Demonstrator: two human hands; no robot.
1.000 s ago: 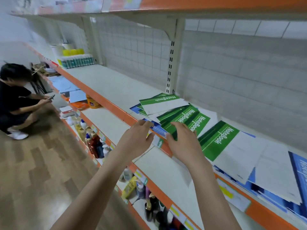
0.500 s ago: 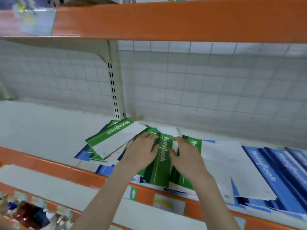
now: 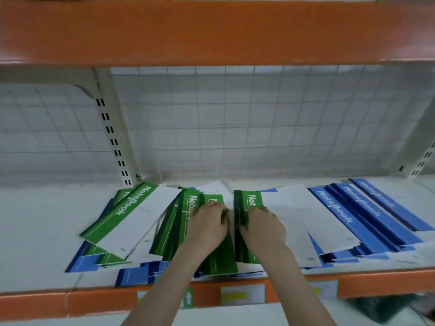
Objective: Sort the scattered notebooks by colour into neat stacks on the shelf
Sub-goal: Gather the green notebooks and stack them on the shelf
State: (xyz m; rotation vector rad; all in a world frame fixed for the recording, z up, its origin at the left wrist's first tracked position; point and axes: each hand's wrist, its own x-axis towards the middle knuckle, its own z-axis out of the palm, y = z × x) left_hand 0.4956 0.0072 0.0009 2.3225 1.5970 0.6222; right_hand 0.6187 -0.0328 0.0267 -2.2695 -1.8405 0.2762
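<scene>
White shelf (image 3: 35,231) with an orange front edge, backed by a wire grid panel (image 3: 235,125), is bearing scattered notebooks. Left hand (image 3: 207,225) is resting on a fanned group of green notebooks (image 3: 174,234), fingers curled over their edges. Right hand (image 3: 263,228) is gripping a second green notebook bundle (image 3: 244,201), fingers curled round its spine. Another green-and-white notebook (image 3: 131,217) is lying tilted at the left. Blue notebooks (image 3: 367,217) are overlapping at the right, others showing beneath the pile.

Wire grid backing (image 3: 235,128), slotted upright (image 3: 113,137), price labels (image 3: 242,295) below
</scene>
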